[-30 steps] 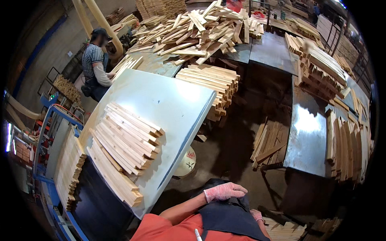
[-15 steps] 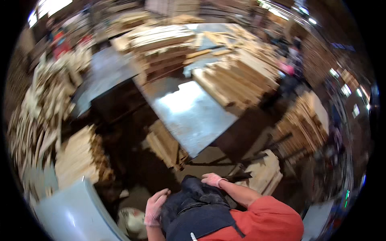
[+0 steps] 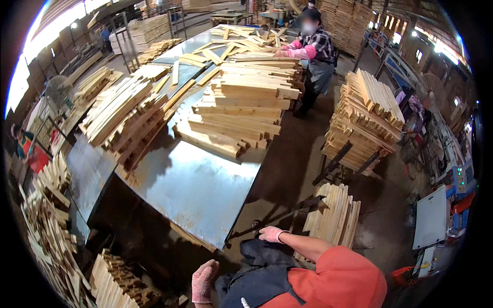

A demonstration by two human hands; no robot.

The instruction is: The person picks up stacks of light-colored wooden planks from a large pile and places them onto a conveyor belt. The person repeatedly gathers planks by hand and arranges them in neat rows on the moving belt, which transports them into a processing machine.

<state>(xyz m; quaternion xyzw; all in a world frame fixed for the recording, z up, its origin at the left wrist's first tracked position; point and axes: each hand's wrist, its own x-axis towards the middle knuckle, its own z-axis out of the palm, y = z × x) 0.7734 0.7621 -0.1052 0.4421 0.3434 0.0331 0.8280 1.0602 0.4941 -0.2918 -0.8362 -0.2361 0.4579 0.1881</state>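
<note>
Only the head view here. No packages or labels I can make out, just a white flat panel (image 3: 432, 217) leaning at the right side of the floor. Big metal-topped table (image 3: 197, 190) carries a tall heap of wood slats (image 3: 245, 105) toward its far edge, with bare metal at the near corner. Left hand (image 3: 203, 280), in a pink glove, hangs loosely open with fingers down, holding nothing, below the table's near edge beside the dark trousers (image 3: 259, 274). Right hand (image 3: 272, 234), gloved too, is curled loosely, empty, resting on the trousers just off the near corner. Another slat stack (image 3: 333, 213) sits on the floor nearby
</note>
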